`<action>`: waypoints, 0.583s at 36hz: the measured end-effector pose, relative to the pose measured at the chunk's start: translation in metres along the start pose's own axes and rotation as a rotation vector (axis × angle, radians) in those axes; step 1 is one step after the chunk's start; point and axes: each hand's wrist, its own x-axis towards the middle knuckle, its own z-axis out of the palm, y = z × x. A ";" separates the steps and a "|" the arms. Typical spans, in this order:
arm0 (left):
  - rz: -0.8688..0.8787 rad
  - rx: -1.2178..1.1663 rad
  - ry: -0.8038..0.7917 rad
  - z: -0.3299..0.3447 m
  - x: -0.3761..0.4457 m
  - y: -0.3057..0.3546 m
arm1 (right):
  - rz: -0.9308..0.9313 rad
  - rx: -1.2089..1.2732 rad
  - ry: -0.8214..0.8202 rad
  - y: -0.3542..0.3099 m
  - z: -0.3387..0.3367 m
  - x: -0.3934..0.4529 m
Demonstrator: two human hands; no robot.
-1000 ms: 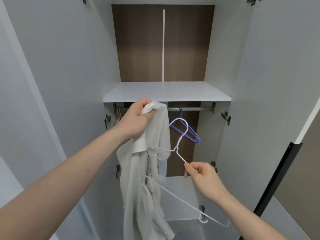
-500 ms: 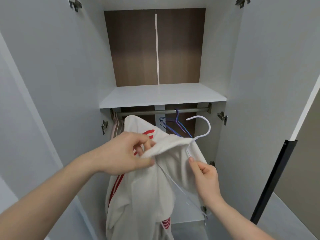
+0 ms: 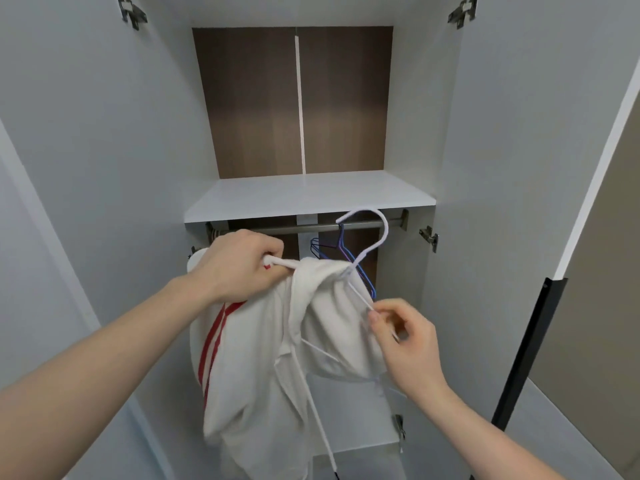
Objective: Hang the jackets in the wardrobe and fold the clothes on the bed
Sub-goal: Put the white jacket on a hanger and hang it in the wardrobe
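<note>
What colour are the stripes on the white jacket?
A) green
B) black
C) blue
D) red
D: the white jacket, gripped at its top edge by the left hand, shows two red stripes running down its left side.

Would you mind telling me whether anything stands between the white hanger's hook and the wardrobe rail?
Nothing visible blocks it. The white hanger, carrying the white jacket, has its hook up at the rail, under the shelf. The blue hangers hang just left of the hook, beside its path rather than across it.
</note>
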 end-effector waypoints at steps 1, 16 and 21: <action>-0.017 -0.024 0.014 0.000 0.003 -0.001 | -0.046 -0.029 0.056 0.000 -0.004 -0.001; -0.146 -0.204 0.161 -0.020 0.035 0.001 | 0.700 0.050 -0.310 0.076 0.030 -0.055; -0.100 -0.254 0.200 -0.036 0.039 0.010 | 0.781 0.258 -0.412 0.074 0.057 -0.027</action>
